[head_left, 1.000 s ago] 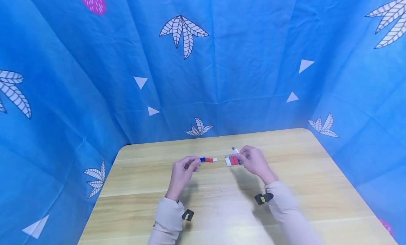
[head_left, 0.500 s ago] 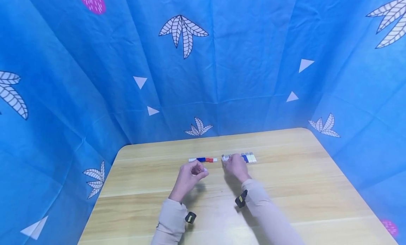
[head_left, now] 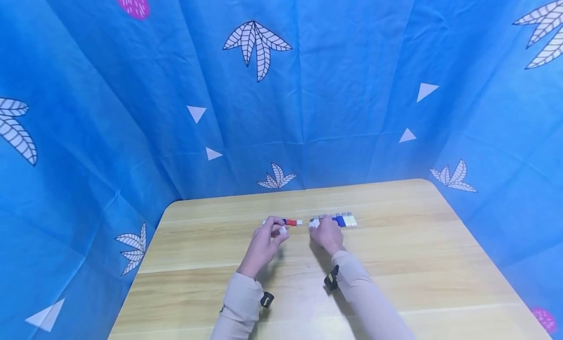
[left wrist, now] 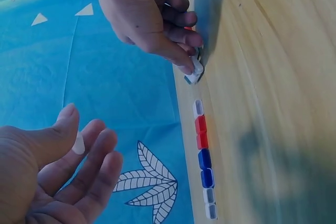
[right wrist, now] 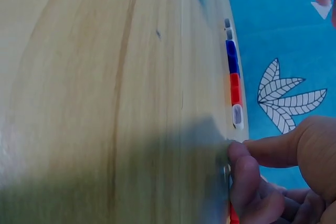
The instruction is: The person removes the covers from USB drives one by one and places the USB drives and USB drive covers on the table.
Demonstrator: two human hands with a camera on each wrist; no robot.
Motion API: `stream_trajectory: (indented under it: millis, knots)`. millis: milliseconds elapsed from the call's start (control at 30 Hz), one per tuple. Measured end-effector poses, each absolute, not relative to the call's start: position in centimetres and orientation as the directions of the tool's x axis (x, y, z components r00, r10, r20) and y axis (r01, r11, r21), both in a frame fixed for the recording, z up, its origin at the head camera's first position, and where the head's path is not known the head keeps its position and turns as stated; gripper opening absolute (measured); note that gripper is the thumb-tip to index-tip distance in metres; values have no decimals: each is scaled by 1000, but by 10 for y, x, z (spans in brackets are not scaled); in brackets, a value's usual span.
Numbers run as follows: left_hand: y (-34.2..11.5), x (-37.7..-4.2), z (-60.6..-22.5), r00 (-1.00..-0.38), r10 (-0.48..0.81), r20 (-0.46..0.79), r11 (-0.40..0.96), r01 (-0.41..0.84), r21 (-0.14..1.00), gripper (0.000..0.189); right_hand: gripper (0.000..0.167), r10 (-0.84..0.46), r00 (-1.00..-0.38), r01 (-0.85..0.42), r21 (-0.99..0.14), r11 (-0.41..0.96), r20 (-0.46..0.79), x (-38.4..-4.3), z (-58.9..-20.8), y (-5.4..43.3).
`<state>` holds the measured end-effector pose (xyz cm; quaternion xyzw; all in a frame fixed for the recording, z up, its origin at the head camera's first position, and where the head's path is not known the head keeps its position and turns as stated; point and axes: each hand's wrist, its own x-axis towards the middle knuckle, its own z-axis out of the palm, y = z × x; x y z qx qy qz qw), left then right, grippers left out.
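My left hand is raised just in front of the row of caps, a small white cap pinched between thumb and forefinger. Its other fingers are loosely bent. At the left end of a row of USB flash drives, my right hand pinches a white USB flash drive lying close over the table. The hand covers part of that row; blue and white flash drives show to its right. The lined-up caps are white, red, blue and white, left of the drives.
The wooden table has rounded back corners. A blue patterned curtain stands close behind its back edge and along the sides. Each sleeve carries a dark strap mount near the wrist.
My right hand has brought the white flash drive left and down to the left end of the drive row. My left hand has moved right from the caps' left end, with a white cap showing.
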<state>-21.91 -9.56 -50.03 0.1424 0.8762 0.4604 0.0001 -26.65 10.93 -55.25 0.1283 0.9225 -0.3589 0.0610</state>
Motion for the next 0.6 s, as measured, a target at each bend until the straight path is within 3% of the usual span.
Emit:
stream_trajectory:
  millis: [267, 433, 600]
  knots:
    - [-85, -234, -503, -933, 296, 205, 595, 348, 724, 24, 41, 201, -958, 286, -628, 723, -205, -268, -556, 111]
    - [-79, -242, -507, -909, 330, 255, 594, 410, 693, 25, 28, 211, -957, 291, -635, 715, -202, -268, -554, 111]
    - [-75, -249, -512, -918, 329, 222, 619, 387, 683, 28, 42, 209, -965, 260, -648, 716, -157, -271, -553, 112]
